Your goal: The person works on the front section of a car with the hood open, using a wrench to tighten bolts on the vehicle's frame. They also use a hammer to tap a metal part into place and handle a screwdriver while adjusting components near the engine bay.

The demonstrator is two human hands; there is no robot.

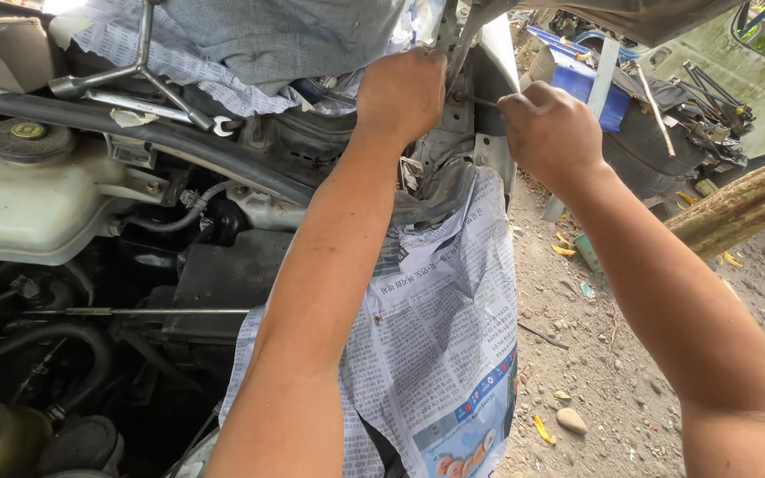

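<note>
My left hand (400, 93) is closed against the grey metal edge of a car body (467, 133) at the upper middle, fingers curled out of sight behind it. My right hand (549, 131) is closed on the end of a thin dark tool shaft (475, 100) that points left into the metal next to my left hand. Newspaper sheets (440, 327) hang down over the car's fender below both hands. What my left fingers grip is hidden.
A white plastic reservoir with a round cap (24, 186) sits at left in the open engine bay, with black hoses (90, 124) and a metal wrench (148, 106) above. To the right lie dirt ground (595, 354), a log (741, 208) and a blue box (577, 75).
</note>
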